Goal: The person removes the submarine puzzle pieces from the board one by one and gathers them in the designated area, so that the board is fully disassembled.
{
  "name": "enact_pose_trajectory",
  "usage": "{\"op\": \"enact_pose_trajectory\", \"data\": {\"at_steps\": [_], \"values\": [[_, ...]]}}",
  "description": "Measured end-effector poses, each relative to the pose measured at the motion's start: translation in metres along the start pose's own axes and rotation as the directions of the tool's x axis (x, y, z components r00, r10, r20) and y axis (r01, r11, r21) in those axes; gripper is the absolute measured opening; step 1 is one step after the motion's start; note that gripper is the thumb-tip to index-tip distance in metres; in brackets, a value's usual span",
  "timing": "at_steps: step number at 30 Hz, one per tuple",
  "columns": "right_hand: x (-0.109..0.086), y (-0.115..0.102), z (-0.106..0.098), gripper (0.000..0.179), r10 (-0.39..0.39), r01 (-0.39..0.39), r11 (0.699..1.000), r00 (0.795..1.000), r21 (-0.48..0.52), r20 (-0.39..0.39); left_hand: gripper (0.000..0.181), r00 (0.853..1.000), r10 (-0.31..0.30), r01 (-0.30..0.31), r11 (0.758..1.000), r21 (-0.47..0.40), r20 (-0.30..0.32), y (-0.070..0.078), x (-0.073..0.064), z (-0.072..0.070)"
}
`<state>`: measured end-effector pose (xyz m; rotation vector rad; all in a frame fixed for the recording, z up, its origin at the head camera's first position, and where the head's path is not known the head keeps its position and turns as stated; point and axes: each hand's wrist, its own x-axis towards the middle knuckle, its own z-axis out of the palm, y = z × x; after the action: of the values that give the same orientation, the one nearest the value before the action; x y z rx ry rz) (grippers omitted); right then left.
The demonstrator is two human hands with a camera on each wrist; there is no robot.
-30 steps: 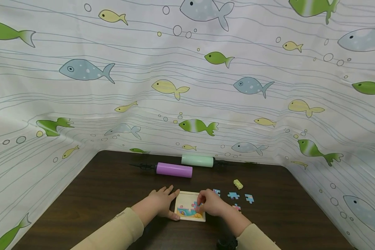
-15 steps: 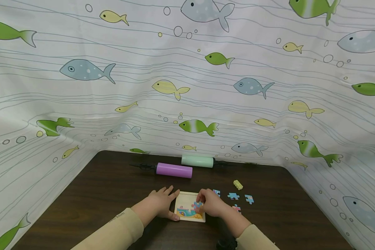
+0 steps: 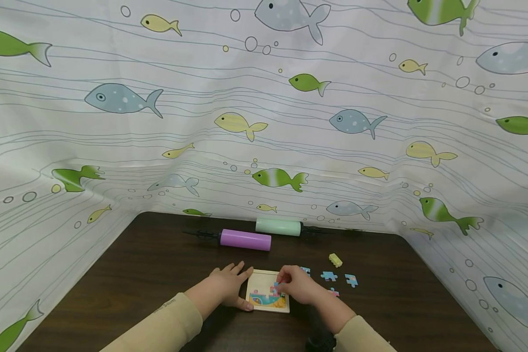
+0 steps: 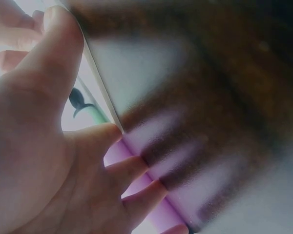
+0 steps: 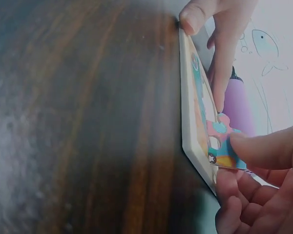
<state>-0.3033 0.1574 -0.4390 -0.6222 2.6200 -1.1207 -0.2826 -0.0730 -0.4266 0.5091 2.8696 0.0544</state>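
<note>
compared with the frame half a second ago, the puzzle piece (image 5: 226, 147) in the right hand (image 3: 300, 285) has tipped up and shows narrower from the head, so more of the printed picture below it is uncovered. the left hand (image 3: 230, 286) and the wooden tray (image 3: 261, 281) have stayed where they were.

the right hand pinches the piece over the right part of the tray, above the row already laid along the near side; whether its lower edge touches that row i cannot tell. the left hand is spread, thumb at the near left corner and forefinger at the far left one.

the right wrist view gives what the head view hides: the thumb lying on the printed face, and pink, blue and yellow on it (the head view offers just a scrap of pink and blue). the left wrist view shows the left palm and parted fingers, with the purple cylinder (image 3: 245, 239) beyond them.

the piece is tilted, its knobbed edge towards the left hand and a straight edge near the right fingers; with the thumb over part of it, its long axis can't be told.

on the bench (image 3: 158, 274), right of the tray, lie loose pieces (image 3: 329, 276) and a yellow block (image 3: 335, 260).
</note>
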Motion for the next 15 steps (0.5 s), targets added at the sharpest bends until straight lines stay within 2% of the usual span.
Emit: {"op": "enact_pose_trajectory", "data": {"at_steps": [9,15], "values": [[-0.003,-0.001,-0.008,0.005,-0.011,0.013,0.993,1.0,0.116,-0.021,0.099,1.0,0.002,-0.002,1.0,0.008,-0.007,0.001,-0.002,-0.002],[-0.016,0.005,-0.033,0.005,0.005,0.004,0.991,0.998,0.137,-0.062,0.099,1.0,-0.004,0.004,1.0,-0.001,-0.002,0.001,-0.001,-0.001]]}}
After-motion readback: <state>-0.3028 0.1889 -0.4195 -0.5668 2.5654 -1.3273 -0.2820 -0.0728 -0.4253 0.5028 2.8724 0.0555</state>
